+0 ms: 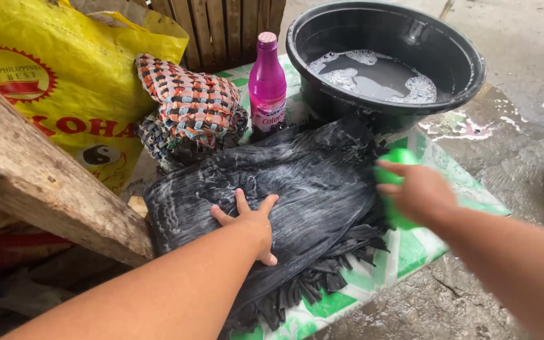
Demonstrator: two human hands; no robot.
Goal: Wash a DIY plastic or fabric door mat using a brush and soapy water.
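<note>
A wet, soapy black woven mat with a fringed edge lies spread on a green and white board. My left hand presses flat on the mat's middle, fingers spread. My right hand is closed around a green scrub brush at the mat's right edge; the hand and brush are motion-blurred.
A black basin of soapy water stands behind the mat. A pink bottle and a multicoloured woven rag sit at the back left. A yellow sack and a wooden beam are on the left. Wet concrete floor lies right.
</note>
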